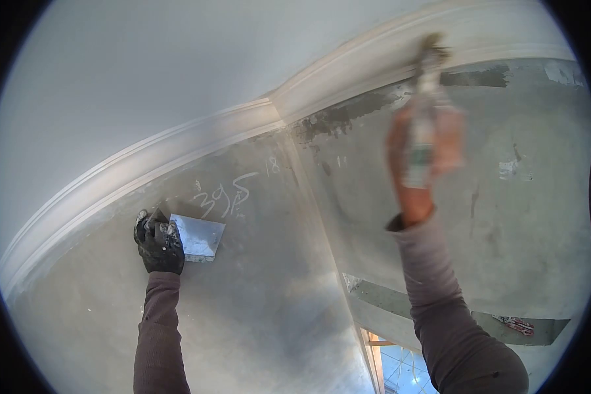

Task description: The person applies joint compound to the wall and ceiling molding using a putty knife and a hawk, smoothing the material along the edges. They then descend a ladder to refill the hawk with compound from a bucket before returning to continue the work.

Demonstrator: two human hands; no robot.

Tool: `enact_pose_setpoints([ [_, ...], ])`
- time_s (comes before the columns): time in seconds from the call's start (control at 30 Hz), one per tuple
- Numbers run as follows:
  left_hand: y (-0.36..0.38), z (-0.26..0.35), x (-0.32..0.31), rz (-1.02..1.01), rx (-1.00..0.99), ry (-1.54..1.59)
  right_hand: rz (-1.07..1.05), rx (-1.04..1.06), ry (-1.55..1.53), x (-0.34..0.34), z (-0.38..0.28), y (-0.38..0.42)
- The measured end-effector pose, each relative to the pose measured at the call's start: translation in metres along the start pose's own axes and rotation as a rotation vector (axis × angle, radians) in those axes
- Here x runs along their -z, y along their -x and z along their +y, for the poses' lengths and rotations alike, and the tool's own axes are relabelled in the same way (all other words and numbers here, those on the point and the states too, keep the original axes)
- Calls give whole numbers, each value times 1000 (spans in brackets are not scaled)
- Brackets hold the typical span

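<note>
My left hand (159, 243), in a dark, stained glove, is closed round a flat metal blade tool (199, 238) in front of the grey wall, just left of the chalked digits (223, 197). Bare and blurred by motion, my right hand (427, 148) is wrapped round the pale handle of a brush (429, 72). Its brownish bristles point up, in front of the white cornice (348, 65) at the upper right. Whether the bristles touch the cornice cannot be made out.
The cornice (131, 164) runs between ceiling (144, 72) and wall, bending at the room corner. A recess (387, 299) at the lower right holds a red and white item (517, 325). Below is an opening (400, 368) with a wooden edge.
</note>
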State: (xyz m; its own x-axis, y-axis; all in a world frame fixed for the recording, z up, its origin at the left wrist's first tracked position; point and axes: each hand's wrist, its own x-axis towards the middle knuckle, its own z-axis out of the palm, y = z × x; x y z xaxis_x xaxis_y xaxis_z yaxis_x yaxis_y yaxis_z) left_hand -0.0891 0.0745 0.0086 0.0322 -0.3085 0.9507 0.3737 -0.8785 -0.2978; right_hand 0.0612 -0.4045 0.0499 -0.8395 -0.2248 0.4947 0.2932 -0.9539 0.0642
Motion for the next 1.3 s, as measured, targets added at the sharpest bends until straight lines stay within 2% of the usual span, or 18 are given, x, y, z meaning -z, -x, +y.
enact_pose_setpoints([
  [0.03, 1, -1, 0, -8, -11, 0, -153, -178, -107, -3, -31, 15],
  [0.07, -1, -2, -1, -8, -22, 0, -179, -273, -211, -15, -52, 30],
  [0.2, -3, 10, 4, 69, 117, 160, -561, -237, -384, -50, -116, 119],
  [0.23, -2, 5, 2, 66, 118, 145, -559, -245, -397, -59, -128, 129],
  [0.3, -1, -4, -4, 54, -71, 10, -749, -272, -426, -73, -148, 141],
  [0.33, -2, 1, -2, 56, -26, 23, -749, -285, -433, -75, -157, 142],
  [0.4, 0, -3, -4, 47, -8, 46, -590, -501, -491, -80, -176, 142],
  [0.5, -5, 3, 2, 19, -8, 9, -563, -598, -498, -77, -220, 128],
  [0.6, -2, 1, -2, 13, 17, 40, -466, -532, -662, -55, -253, 88],
  [0.67, -2, -2, -2, 16, -38, 2, -515, -192, -967, -48, -259, 71],
  [0.77, -4, 1, -1, 44, -53, 17, -332, -137, -907, -68, -228, 107],
  [0.83, -2, 0, 1, 12, -45, 13, -473, -517, -872, -66, -200, 113],
  [0.93, -2, 3, 1, 10, -27, 9, -435, -562, -652, -66, -211, 114],
  [1.0, -4, 2, -1, -17, 12, -21, -434, -558, -775, -64, -240, 110],
  [1.07, -4, 3, 0, 15, -28, -25, -396, -326, -979, -54, -256, 72],
  [1.17, -5, 3, 0, 34, -77, -23, -391, -247, -955, -60, -243, 74],
  [1.2, -5, 1, 0, 27, -72, -18, -339, -220, -787, -75, -225, 89],
  [1.3, -2, -1, 0, 10, -52, -1, -379, -404, -583, -96, -176, 101],
])
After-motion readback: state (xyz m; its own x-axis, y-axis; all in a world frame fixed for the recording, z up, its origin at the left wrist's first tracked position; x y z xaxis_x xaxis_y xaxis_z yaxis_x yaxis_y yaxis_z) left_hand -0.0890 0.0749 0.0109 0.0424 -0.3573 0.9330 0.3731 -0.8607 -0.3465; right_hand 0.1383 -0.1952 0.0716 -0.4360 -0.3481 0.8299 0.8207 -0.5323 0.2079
